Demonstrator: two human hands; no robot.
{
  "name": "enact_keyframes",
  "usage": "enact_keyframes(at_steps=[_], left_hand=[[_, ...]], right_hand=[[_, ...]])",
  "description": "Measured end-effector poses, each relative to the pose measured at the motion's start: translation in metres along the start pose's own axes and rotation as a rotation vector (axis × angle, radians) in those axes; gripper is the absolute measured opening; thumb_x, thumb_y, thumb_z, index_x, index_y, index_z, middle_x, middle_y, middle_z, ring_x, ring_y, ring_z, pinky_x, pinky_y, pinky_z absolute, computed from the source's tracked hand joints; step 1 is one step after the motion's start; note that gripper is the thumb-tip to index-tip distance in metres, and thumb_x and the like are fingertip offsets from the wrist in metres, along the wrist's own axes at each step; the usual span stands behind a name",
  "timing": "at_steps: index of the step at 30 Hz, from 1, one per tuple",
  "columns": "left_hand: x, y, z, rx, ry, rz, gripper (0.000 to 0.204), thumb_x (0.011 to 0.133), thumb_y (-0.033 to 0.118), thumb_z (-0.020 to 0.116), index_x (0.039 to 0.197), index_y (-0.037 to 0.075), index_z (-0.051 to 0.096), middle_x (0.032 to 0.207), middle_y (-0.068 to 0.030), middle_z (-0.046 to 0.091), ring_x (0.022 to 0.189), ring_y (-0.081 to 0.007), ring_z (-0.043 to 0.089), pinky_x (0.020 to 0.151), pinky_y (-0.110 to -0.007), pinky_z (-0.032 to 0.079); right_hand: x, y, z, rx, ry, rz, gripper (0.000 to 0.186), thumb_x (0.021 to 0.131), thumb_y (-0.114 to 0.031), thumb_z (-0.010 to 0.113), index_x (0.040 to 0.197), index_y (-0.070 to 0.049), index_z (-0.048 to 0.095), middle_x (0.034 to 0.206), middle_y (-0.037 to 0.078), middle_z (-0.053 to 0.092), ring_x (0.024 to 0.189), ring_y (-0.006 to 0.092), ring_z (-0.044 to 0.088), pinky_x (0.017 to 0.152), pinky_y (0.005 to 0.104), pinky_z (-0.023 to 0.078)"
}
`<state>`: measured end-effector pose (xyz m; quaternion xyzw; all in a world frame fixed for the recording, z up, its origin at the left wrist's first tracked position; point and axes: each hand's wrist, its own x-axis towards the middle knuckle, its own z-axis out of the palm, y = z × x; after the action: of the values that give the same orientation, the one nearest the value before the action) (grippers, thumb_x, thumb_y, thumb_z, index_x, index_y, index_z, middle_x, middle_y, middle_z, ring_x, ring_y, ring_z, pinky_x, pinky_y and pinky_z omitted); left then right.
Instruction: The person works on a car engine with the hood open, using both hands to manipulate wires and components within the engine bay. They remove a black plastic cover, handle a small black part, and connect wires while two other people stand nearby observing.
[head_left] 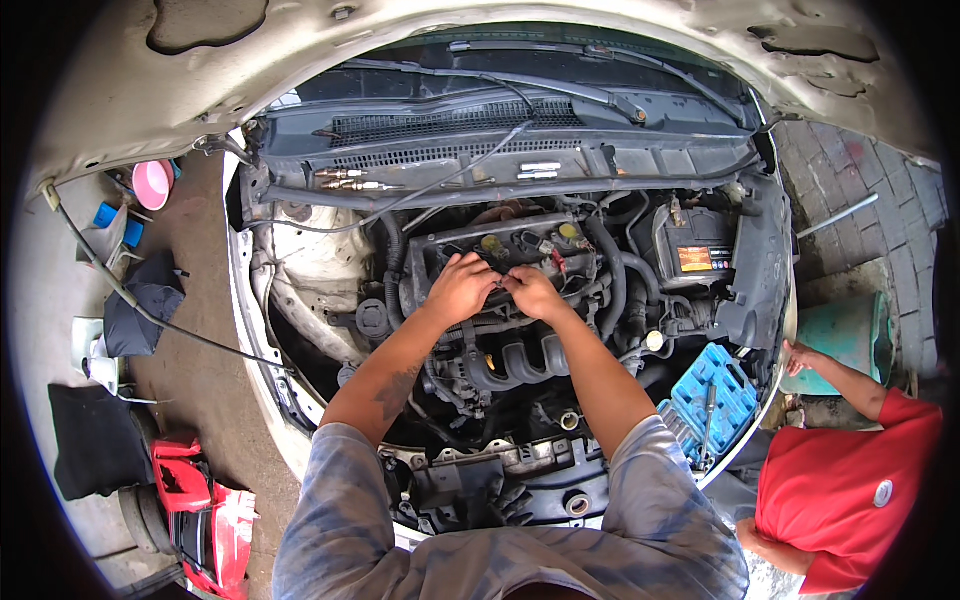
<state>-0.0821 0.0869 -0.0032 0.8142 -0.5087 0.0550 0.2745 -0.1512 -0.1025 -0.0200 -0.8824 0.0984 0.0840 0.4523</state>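
Note:
Both of my hands meet over the top of a car engine [520, 350] in the middle of the bay. My left hand [464, 290] is closed, its fingertips pinched close to those of my right hand [534, 292], which is closed too. Whatever is between them is too small and covered to name. Just beyond lies the dark engine cover [425, 255] with yellowish round caps [569, 230] and a small red connector [558, 262]. Several spark plugs [345, 174] rest on the ledge below the windshield, with small white cylinders [540, 172] to their right.
A blue tool case [735, 385] with a ratchet [711, 405] sits at the bay's front right corner. The battery [695, 245] stands at the right. A co-worker in a red shirt [840, 480] touches the car's right edge. The raised hood [200, 90] arches overhead.

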Motion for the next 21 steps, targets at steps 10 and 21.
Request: enact_keyframes(at_steps=[10, 21], left_hand=[[0.012, -0.002, -0.006, 0.138, -0.138, -0.073, 0.012, 0.091, 0.016, 0.062, 0.098, 0.010, 0.070, 0.098, -0.0052, 0.061, 0.106, -0.0263, 0.053, 0.090, -0.042, 0.041], [0.020, -0.009, -0.014, 0.071, -0.304, -0.125, 0.011, 0.088, 0.011, 0.063, 0.097, 0.007, 0.068, 0.114, -0.0124, 0.055, 0.117, -0.0301, 0.052, 0.095, -0.047, 0.042]], right_hand=[[-0.018, -0.014, 0.010, -0.089, 0.395, -0.210, 0.021, 0.076, -0.021, 0.080, 0.091, -0.009, 0.073, 0.100, 0.013, 0.069, 0.098, 0.0356, 0.066, 0.087, 0.0454, 0.052], [-0.001, -0.006, 0.022, -0.101, 0.315, -0.103, 0.024, 0.079, -0.019, 0.078, 0.097, -0.004, 0.076, 0.098, 0.016, 0.069, 0.094, 0.0321, 0.068, 0.085, 0.0388, 0.053]])
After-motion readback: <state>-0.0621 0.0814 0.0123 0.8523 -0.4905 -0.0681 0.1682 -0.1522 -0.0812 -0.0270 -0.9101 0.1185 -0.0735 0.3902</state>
